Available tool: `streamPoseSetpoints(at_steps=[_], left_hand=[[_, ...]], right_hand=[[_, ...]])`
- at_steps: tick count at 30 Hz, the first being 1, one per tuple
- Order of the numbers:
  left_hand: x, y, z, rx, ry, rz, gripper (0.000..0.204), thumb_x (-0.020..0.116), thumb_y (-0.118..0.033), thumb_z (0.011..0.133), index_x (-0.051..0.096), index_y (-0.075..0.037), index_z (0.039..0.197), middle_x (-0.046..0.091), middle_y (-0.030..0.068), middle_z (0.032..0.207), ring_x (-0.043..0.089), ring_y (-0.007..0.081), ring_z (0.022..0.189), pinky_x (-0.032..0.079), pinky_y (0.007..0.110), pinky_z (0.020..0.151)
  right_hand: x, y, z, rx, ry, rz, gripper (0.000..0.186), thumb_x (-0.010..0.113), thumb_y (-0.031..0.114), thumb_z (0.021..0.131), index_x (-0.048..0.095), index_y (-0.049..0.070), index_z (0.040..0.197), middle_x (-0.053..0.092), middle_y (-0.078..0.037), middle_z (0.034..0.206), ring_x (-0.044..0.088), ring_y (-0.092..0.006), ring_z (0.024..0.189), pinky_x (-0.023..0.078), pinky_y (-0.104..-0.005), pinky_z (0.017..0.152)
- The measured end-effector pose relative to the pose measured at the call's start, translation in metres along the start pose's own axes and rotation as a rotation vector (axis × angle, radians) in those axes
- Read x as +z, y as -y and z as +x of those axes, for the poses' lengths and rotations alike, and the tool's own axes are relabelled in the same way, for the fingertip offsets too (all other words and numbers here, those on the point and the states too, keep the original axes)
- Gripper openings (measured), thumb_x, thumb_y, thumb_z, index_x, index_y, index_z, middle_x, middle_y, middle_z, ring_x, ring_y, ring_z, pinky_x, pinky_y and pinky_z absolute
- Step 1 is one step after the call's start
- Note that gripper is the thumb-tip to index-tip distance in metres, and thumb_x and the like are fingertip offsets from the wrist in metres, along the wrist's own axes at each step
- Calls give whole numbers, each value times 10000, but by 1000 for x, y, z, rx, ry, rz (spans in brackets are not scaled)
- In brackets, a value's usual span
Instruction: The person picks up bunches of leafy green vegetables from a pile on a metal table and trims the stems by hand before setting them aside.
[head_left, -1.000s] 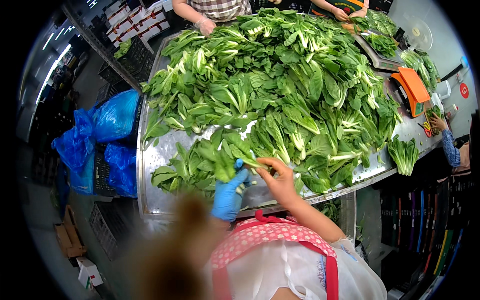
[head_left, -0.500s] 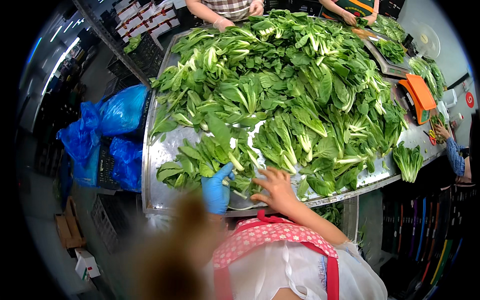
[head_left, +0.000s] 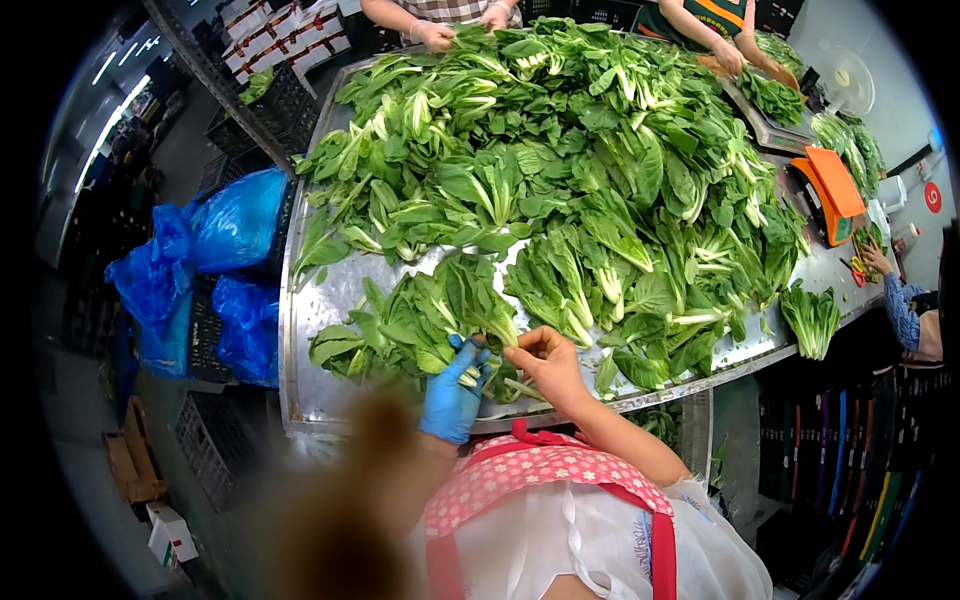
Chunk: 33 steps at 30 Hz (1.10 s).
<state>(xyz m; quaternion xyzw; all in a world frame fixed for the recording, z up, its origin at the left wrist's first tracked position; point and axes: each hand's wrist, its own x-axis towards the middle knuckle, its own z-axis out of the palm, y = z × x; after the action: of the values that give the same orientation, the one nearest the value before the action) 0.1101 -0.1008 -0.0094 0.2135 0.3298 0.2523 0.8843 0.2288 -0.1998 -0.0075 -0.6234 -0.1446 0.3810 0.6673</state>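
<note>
My left hand [head_left: 452,402], in a blue glove, is closed around the pale stems of a leafy green that looks like bok choy [head_left: 432,345]. Close beside it my bare right hand [head_left: 550,368] pinches the stem end of another bok choy [head_left: 484,300], whose leaves point away from me. Leaves and fingers overlap, so where one plant ends and the other begins is hard to see. A few loose stems [head_left: 522,388] lie under my hands at the table edge. Beyond spreads a large heap of bok choy [head_left: 560,150].
The metal table [head_left: 318,385] has a raised rim. One bunch [head_left: 810,318] lies at its right edge, near an orange scale [head_left: 832,190] and scissors [head_left: 857,268]. Co-workers' hands [head_left: 435,36] work at the far side. Blue bags [head_left: 240,225] and a black crate [head_left: 215,440] stand left.
My right hand has gone from spread fingers to pinching a stem. My left hand has shifted slightly right and holds stems. Across the table, the co-workers' hands have moved.
</note>
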Motion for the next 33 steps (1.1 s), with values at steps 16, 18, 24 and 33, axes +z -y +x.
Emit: streamPoseSetpoints(at_steps=[16, 18, 24, 33], left_hand=[[7, 25, 15, -43, 72, -41, 320, 571, 58, 825, 531, -94, 1104, 593, 24, 1000, 577, 163, 916, 475, 291, 797], [16, 27, 12, 79, 40, -26, 338, 569, 73, 818, 529, -92, 1110, 593, 29, 1010, 578, 169, 937, 476, 298, 818], [13, 32, 13, 82, 35, 17, 362, 563, 86, 813, 525, -94, 1126, 592, 43, 1038, 578, 184, 966, 479, 310, 838], [-7, 10, 18, 7, -170, -142, 270, 597, 49, 809, 564, -59, 1054, 611, 46, 965, 579, 175, 919, 466, 312, 826]], right_hand=[[-11, 0, -12, 140, 150, 18, 183, 662, 137, 822, 619, -26, 892, 627, -49, 725, 554, -102, 574, 435, -230, 518], [-12, 0, -14, -62, 118, -212, 196, 664, 129, 816, 628, -44, 898, 629, -56, 723, 557, -114, 575, 446, -244, 541], [-12, -10, -14, -325, 4, -353, 199, 659, 86, 795, 624, -67, 918, 634, -73, 751, 575, -113, 621, 461, -240, 570], [-13, -9, -14, -243, -77, 41, 134, 574, 68, 856, 614, -16, 953, 640, -54, 818, 584, -90, 705, 460, -217, 618]])
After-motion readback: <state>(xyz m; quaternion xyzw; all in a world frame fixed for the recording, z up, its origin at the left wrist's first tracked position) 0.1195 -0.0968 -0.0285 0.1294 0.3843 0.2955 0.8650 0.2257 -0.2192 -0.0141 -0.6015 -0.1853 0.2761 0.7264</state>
